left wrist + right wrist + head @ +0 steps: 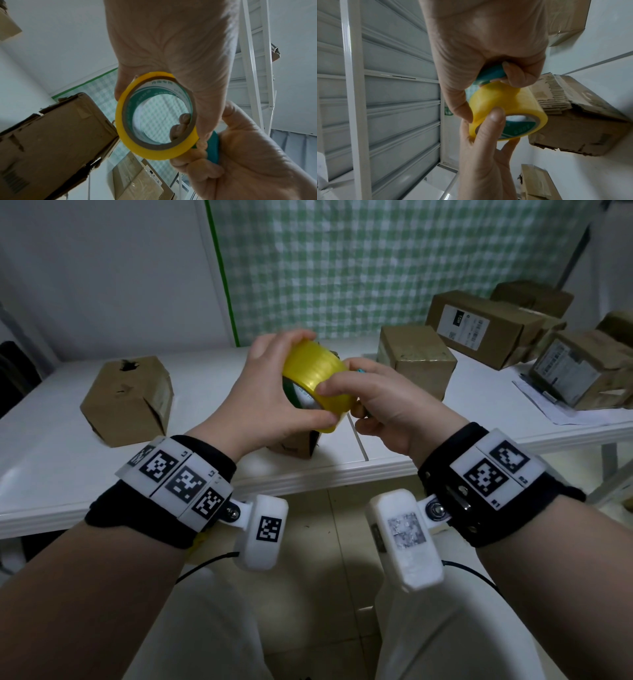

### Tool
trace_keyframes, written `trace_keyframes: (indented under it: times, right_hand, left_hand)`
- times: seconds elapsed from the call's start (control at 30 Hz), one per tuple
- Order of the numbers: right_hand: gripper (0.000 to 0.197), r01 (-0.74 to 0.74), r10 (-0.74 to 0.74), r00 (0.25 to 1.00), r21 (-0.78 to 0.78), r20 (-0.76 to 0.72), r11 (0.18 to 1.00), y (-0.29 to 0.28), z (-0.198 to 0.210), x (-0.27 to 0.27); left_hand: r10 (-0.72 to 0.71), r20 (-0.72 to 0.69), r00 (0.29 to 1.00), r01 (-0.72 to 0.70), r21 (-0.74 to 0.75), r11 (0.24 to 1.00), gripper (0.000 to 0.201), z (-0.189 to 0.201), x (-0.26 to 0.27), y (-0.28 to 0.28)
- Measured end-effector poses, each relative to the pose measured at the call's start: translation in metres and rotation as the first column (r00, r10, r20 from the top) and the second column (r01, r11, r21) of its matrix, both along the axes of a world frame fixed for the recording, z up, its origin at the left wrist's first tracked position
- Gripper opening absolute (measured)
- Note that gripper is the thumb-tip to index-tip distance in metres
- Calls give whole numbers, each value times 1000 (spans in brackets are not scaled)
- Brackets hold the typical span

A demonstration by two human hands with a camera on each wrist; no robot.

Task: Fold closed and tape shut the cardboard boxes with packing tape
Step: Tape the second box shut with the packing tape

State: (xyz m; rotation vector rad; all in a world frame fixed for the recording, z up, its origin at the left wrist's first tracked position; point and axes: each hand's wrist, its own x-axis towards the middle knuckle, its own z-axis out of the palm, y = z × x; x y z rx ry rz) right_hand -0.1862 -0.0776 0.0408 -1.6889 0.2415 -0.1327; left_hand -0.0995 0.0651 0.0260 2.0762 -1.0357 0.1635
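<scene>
My left hand grips a yellow roll of packing tape above the table's front edge, thumb on the near rim and fingers over the far rim. My right hand curls its fingers round a teal-handled tool while its thumb presses on the roll's outer face. In the left wrist view the tape roll shows its cardboard core, with the teal handle behind it. A small brown cardboard box stands on the table under the hands, mostly hidden. A torn box lies just beyond the tape roll.
On the white table a crumpled box sits at the left and a closed box behind the hands. Several labelled boxes and a paper sheet crowd the right end. A checked curtain hangs behind.
</scene>
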Motion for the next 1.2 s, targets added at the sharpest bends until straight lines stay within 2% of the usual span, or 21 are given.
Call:
trace_keyframes:
  times: [0.23,0.57,1.2]
  right_hand:
    - [30,43,-44,998,28,34,999,1,-1,4]
    - [20,1,0,1000,-33,29,999,0,-1,0]
    - [24,42,-36,996,-64,82,997,-3,2,1]
  left_hand:
    - [35,8,999,-35,-23,999,92,-1,-4,-3]
    - [42,-5,999,-42,-7,999,92,3,-3,-3]
    - [53,5,999,-53,-31,998,91,3,-7,-8]
